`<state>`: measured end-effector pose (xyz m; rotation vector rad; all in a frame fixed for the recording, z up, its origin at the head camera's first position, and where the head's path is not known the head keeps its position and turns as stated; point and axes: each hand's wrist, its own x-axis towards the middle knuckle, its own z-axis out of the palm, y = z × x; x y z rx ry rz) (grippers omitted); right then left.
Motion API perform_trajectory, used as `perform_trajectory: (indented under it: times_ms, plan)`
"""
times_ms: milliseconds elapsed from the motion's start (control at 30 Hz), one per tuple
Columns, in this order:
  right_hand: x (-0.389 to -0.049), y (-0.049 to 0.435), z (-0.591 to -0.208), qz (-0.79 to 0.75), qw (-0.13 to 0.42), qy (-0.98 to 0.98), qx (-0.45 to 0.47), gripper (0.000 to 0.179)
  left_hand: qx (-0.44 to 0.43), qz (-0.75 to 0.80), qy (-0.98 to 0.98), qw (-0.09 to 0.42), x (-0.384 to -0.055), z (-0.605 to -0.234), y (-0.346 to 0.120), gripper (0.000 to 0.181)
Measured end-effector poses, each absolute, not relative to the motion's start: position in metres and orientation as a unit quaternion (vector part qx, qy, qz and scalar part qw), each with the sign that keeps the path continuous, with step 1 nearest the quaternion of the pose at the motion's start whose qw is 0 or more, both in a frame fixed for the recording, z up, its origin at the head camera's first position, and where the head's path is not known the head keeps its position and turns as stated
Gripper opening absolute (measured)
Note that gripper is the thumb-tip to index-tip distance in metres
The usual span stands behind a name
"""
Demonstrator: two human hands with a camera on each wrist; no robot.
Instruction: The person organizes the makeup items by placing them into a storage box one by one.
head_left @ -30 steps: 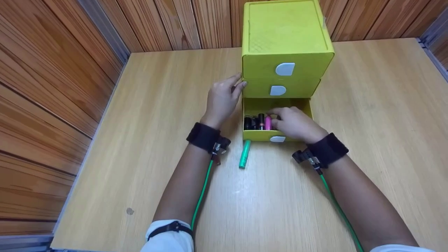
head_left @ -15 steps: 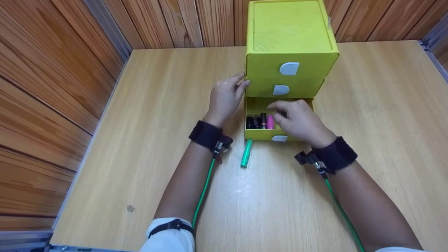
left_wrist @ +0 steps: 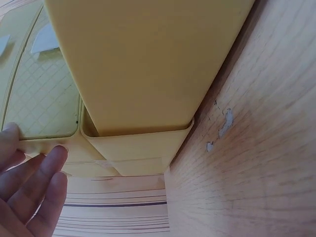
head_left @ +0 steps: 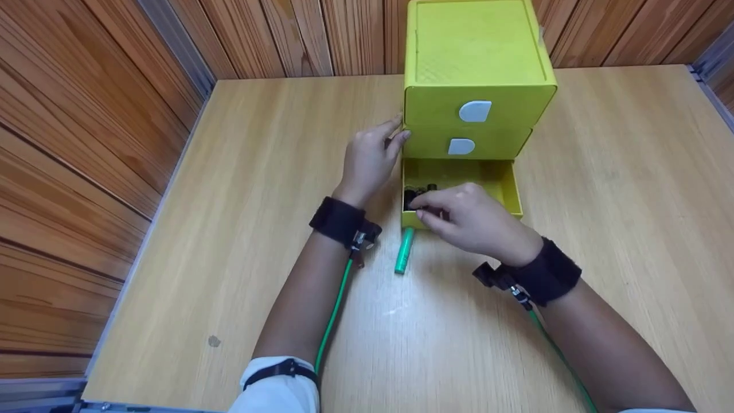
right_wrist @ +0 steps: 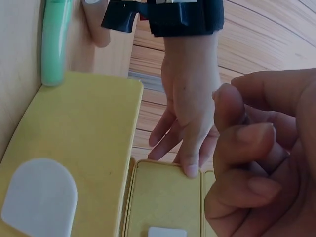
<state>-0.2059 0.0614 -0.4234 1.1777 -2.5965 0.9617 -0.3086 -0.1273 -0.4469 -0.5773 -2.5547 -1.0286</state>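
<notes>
A yellow-green drawer cabinet stands at the back of the table, its bottom drawer pulled out. My left hand rests its fingertips against the left edge of the cabinet; the left wrist view shows these fingers loosely bent by a drawer front. Over the drawer's front left, my right hand has thumb and forefinger at the black bottles. In the right wrist view its fingers are relaxed and bent, with nothing seen between them. It hides the pink tube in the head view.
A green tube lies on the wooden table before the drawer's left corner. Two upper drawers are closed, with white handles. Wood-panelled walls border the table. Green cables run along both forearms.
My right hand lifts slightly, then moves left and toward the drawer front, from beside the pink tube to the black bottles. The left hand stays at the cabinet's edge.
</notes>
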Motion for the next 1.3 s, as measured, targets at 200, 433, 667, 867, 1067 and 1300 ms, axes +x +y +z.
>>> perform_trajectory:
  times_ms: [200, 433, 667, 867, 1067, 1300]
  plan:
    - [-0.201, 0.054, -0.427, 0.288, 0.02, -0.882, 0.372, 0.018, -0.2, -0.364, -0.895, 0.163, -0.308, -0.447, -0.128, 0.039]
    - [-0.198, 0.045, -0.436, 0.254, -0.008, -0.895, 0.366, 0.019, -0.202, -0.362, -0.894, 0.169, -0.306, -0.446, -0.127, 0.038]
    - [-0.197, 0.04, -0.445, 0.241, -0.003, -0.886, 0.397, 0.017, -0.208, -0.356, -0.893, 0.179, -0.305, -0.445, -0.126, 0.037]
    - [-0.198, 0.038, -0.453, 0.233, -0.018, -0.889, 0.393, 0.017, -0.202, -0.354, -0.896, 0.173, -0.304, -0.446, -0.128, 0.038]
    - [-0.199, 0.038, -0.459, 0.222, -0.043, -0.896, 0.382, 0.018, -0.2, -0.356, -0.896, 0.175, -0.304, -0.446, -0.127, 0.038]
    - [-0.199, 0.037, -0.465, 0.2, -0.073, -0.904, 0.372, 0.018, -0.199, -0.364, -0.894, 0.168, -0.304, -0.447, -0.127, 0.038]
